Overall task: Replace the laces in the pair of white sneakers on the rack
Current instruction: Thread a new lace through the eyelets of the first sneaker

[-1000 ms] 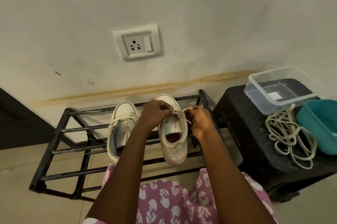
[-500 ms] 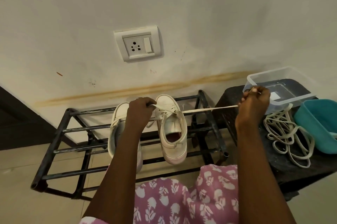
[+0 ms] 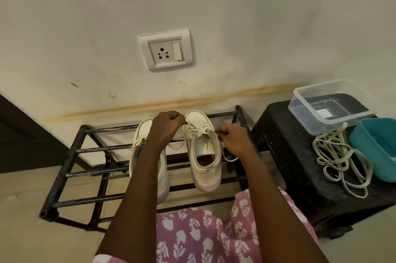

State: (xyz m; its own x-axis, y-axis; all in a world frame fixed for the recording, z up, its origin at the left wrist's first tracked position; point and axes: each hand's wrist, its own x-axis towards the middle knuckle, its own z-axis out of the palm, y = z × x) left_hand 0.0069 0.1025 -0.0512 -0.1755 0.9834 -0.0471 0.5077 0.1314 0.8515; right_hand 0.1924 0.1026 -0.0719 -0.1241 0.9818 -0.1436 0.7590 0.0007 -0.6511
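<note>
Two white sneakers stand on the black metal rack [image 3: 70, 151], toes toward the wall. The right sneaker [image 3: 204, 153] carries a cream lace [image 3: 198, 132] across its upper eyelets. My left hand [image 3: 166, 130] pinches one end of that lace at the sneaker's left side. My right hand [image 3: 233, 138] pinches the other end at the sneaker's right edge, and a loose loop of lace hangs below it. The left sneaker [image 3: 142, 147] is partly hidden behind my left forearm.
A black stool [image 3: 285, 147] stands right of the rack, holding a pile of loose cream laces [image 3: 340, 155], a clear plastic box [image 3: 327, 106] and a teal tub [image 3: 379, 147]. A wall socket [image 3: 166, 51] sits above the rack. My pink floral clothing fills the bottom.
My right hand, which had pulled the lace far out to the right over the stool, has come back to the right sneaker's side. The lace now hangs slack.
</note>
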